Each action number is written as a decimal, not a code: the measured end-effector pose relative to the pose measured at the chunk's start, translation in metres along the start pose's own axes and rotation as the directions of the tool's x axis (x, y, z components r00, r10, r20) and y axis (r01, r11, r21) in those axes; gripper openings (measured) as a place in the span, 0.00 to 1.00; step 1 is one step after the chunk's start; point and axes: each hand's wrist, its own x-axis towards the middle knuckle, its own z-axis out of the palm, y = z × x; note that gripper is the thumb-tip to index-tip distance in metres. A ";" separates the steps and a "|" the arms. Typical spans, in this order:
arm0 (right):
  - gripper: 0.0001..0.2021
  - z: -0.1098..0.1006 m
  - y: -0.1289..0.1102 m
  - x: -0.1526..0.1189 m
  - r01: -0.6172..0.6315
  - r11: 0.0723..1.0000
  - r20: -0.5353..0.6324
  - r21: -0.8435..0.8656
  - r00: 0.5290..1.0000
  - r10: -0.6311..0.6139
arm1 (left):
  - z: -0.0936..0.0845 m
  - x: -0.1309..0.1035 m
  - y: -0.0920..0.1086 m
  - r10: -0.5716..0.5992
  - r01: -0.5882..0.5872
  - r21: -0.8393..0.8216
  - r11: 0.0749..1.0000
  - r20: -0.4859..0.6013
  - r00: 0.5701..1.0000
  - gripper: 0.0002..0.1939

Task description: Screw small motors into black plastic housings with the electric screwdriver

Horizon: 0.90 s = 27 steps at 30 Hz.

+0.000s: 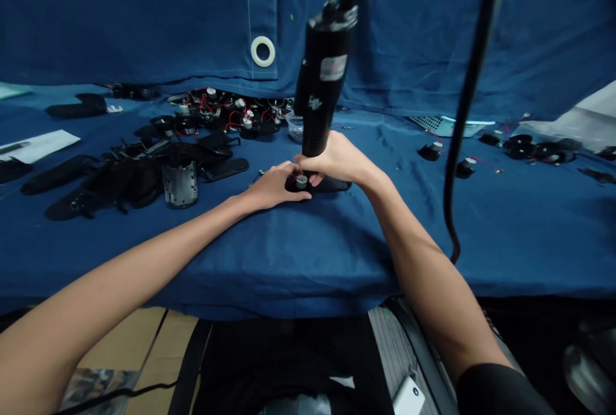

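The right hand (341, 157) has its grip curled around a black power tool (323, 75), pointing down. The left hand (274, 186) has its grip pinching a black part (333, 185) on the desk (289, 248), right under the tool. A little silver motor (301, 181) sits on this part, so some work looks done. The tool's tip is hidden. Black shells (181, 185) and red-wired bits (248, 124) lie loose, not joined yet.

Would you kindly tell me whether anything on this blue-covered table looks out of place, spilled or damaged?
Nothing looks plainly spilled or damaged. The untidiest spots are the jumbled black parts left of the left hand and the red-wired pieces behind them, lying at mixed angles, though this may be ordinary work clutter.
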 end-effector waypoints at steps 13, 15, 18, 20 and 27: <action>0.06 -0.030 0.080 0.025 -0.216 0.489 -0.111 0.845 0.825 0.555 | 0.001 -0.003 -0.001 0.067 -0.067 0.023 0.998 -0.027 0.997 0.27; 0.07 -0.028 0.091 0.029 -0.249 0.416 -0.080 0.875 0.772 0.630 | 0.000 -0.004 0.000 0.055 -0.055 0.023 0.998 -0.021 0.998 0.27; 0.10 -0.027 0.101 0.033 -0.267 0.324 -0.046 0.908 0.704 0.709 | -0.001 -0.006 0.002 0.050 -0.049 0.035 0.998 -0.011 0.999 0.27; 0.13 -0.028 0.105 0.035 -0.265 0.289 -0.036 0.920 0.676 0.736 | -0.003 -0.007 0.003 0.049 -0.049 0.044 0.998 -0.008 0.999 0.26; 0.21 -0.026 0.111 0.035 -0.336 0.272 0.023 0.902 0.666 0.746 | -0.005 -0.008 0.003 0.036 -0.035 0.056 0.998 -0.004 0.999 0.26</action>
